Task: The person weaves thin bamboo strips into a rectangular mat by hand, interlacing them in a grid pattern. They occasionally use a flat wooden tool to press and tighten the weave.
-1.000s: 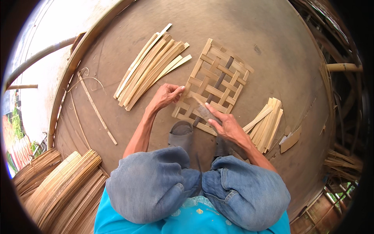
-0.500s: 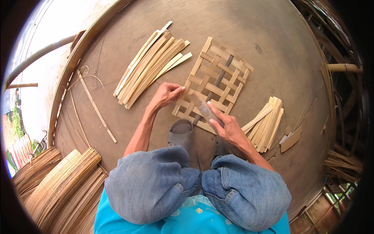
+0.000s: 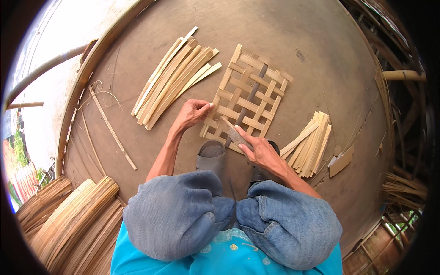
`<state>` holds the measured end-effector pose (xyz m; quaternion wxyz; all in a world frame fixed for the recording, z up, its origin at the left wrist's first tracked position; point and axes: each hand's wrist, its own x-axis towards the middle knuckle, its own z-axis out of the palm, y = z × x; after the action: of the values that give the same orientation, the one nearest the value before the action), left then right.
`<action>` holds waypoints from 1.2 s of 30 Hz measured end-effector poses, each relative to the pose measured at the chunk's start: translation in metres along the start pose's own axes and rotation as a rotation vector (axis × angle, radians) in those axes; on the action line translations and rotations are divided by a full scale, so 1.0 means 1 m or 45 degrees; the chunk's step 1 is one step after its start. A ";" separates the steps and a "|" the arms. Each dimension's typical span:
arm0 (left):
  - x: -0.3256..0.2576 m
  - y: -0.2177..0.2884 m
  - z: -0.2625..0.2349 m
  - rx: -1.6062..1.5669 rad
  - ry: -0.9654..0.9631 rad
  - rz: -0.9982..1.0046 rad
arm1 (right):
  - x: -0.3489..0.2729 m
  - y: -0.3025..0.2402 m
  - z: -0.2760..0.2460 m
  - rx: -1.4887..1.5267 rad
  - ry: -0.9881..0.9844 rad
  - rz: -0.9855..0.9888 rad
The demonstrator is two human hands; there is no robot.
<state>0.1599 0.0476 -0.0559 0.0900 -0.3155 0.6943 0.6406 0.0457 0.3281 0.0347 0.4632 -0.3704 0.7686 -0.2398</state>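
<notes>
At the lattice [image 3: 251, 94], right hand [image 3: 265, 153] and tool [image 3: 239, 137] drew back.

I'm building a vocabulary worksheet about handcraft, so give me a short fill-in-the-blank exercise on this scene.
The slim greyish tool is in the person's ____ hand.
The larger bundle of flat pale wooden strips lies to the ____ of the woven lattice of tan strips.
The faded denim trousers are coloured ____.
Missing words: right; left; blue.
</notes>
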 end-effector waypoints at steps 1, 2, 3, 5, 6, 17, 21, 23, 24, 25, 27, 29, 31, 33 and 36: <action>0.000 0.001 0.000 0.009 0.000 0.003 | 0.002 0.004 0.002 0.070 0.025 -0.035; 0.001 0.003 0.000 0.038 0.015 -0.002 | 0.002 0.006 0.003 0.151 0.155 -0.065; -0.002 0.008 0.002 0.062 0.030 -0.015 | 0.001 0.002 0.001 0.233 0.277 -0.091; -0.006 0.007 0.002 0.035 0.031 -0.031 | -0.002 -0.009 -0.007 0.409 0.445 -0.046; -0.006 0.005 0.000 -0.017 0.016 -0.027 | -0.003 -0.006 -0.005 0.283 0.301 -0.034; -0.002 0.002 0.004 0.034 0.038 0.006 | 0.000 0.011 -0.007 0.250 0.589 -0.156; -0.001 -0.008 0.001 0.140 0.066 0.028 | -0.012 0.023 -0.038 0.260 0.555 0.071; -0.001 -0.004 0.007 0.089 0.082 0.026 | -0.022 0.042 -0.054 0.177 0.511 0.071; -0.005 0.010 0.013 0.036 0.094 0.023 | -0.027 0.046 -0.059 0.157 0.460 0.086; -0.007 0.018 0.017 -0.016 0.107 0.020 | -0.033 0.049 -0.062 0.138 0.408 0.101; -0.004 0.018 0.020 0.034 0.086 0.019 | -0.041 0.050 -0.066 0.133 0.314 0.111; -0.005 0.019 0.020 0.085 0.068 -0.010 | -0.047 0.047 -0.068 0.148 0.339 0.121; -0.006 0.021 0.023 0.047 0.051 -0.052 | -0.050 0.046 -0.066 0.178 0.324 0.149; -0.008 0.024 0.034 -0.177 0.063 -0.072 | -0.050 0.043 -0.062 0.223 0.261 0.186; -0.010 0.019 0.047 -0.384 0.078 -0.047 | -0.052 0.046 -0.055 0.091 0.049 0.226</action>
<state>0.1441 0.0952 -0.0429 0.0321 -0.3576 0.5867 0.7259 -0.0039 0.3992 0.0550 0.4805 -0.2794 0.7982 -0.2321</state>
